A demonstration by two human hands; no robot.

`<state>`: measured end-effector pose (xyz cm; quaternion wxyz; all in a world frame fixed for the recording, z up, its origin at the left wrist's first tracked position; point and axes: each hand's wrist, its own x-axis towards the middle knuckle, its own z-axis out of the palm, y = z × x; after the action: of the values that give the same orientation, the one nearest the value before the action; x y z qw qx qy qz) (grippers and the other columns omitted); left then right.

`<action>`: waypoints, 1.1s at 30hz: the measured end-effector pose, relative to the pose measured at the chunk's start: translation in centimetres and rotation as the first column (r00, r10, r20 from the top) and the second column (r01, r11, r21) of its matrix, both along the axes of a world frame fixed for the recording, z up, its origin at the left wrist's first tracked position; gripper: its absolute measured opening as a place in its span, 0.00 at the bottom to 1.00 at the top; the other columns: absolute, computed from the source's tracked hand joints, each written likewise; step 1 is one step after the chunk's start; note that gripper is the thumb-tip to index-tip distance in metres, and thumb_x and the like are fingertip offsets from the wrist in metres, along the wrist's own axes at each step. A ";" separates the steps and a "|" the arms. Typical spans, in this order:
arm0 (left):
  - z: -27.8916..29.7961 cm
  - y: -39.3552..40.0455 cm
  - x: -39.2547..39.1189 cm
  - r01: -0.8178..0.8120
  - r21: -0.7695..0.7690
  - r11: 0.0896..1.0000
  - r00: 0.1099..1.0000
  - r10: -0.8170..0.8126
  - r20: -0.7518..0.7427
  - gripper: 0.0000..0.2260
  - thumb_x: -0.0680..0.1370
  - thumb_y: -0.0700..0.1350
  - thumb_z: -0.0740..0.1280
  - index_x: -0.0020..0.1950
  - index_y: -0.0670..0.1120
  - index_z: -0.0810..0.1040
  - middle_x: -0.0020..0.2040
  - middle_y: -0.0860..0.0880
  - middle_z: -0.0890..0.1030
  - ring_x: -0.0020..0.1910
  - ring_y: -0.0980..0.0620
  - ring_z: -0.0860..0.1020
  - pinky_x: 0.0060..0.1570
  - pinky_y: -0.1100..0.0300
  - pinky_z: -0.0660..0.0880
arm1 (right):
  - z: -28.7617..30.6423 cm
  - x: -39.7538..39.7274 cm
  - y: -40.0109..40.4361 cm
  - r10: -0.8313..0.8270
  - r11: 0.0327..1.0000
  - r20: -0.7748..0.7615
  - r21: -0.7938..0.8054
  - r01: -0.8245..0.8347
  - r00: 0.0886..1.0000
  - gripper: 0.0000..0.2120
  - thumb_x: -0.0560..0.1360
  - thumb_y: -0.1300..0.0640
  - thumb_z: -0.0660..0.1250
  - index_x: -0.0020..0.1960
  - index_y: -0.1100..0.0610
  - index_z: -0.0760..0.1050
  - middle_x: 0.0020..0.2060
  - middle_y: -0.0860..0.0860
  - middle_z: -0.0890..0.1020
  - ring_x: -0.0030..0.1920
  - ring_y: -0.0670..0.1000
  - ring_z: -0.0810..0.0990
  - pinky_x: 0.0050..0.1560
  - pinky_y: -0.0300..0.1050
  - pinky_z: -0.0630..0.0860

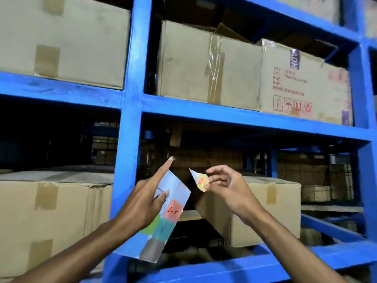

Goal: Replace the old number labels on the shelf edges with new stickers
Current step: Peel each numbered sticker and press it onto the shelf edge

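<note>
Right hand (222,188) pinches the flimsy yellow sticker (201,181) by its edge, left hand (146,203) clamps the limp sticker sheet (163,217), forefinger out; best handled by corners.

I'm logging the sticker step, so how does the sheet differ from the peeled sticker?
The sheet is a long strip bearing several coloured squares; the sticker is one small yellowish piece. The left hand holds the sheet; the right hand pinches the sticker. Both carry red handwriting.

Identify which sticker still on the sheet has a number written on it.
The pink sticker on the sheet reads "1-5"; the green, teal and grey ones look blank.
</note>
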<state>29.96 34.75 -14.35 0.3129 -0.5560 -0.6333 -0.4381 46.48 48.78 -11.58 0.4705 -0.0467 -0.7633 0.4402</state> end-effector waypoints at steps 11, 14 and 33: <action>13.0 7.8 3.2 -0.267 0.052 0.962 0.883 0.266 -0.386 0.42 0.75 0.40 0.64 0.72 0.67 0.38 0.27 0.54 0.62 0.26 0.52 0.64 0.27 0.53 0.63 | 14.7 -0.7 10.9 -0.250 0.798 -0.428 0.417 0.436 0.868 0.17 0.68 0.68 0.65 0.53 0.52 0.72 0.38 0.49 0.75 0.32 0.43 0.74 0.37 0.34 0.71; 14.1 9.0 3.3 -0.342 0.010 0.940 0.864 0.319 -0.390 0.43 0.76 0.41 0.64 0.71 0.67 0.34 0.28 0.51 0.64 0.29 0.46 0.66 0.33 0.49 0.70 | 15.7 -0.9 12.5 -0.247 0.738 -0.414 0.506 0.447 0.876 0.19 0.68 0.68 0.64 0.56 0.53 0.71 0.40 0.50 0.75 0.34 0.43 0.74 0.42 0.43 0.74; 18.2 14.8 4.3 -0.480 -0.119 0.869 0.802 0.380 -0.460 0.40 0.74 0.38 0.62 0.75 0.62 0.42 0.32 0.49 0.64 0.36 0.45 0.69 0.28 0.55 0.60 | 16.3 -0.5 15.9 -0.146 0.641 -0.404 0.656 0.397 0.903 0.20 0.68 0.66 0.65 0.57 0.52 0.68 0.41 0.51 0.77 0.41 0.51 0.78 0.47 0.56 0.77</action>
<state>34.24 49.57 3.80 0.4677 -0.5101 -0.7065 -0.1479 45.95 64.67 4.75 0.6266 0.0981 -0.7727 0.0268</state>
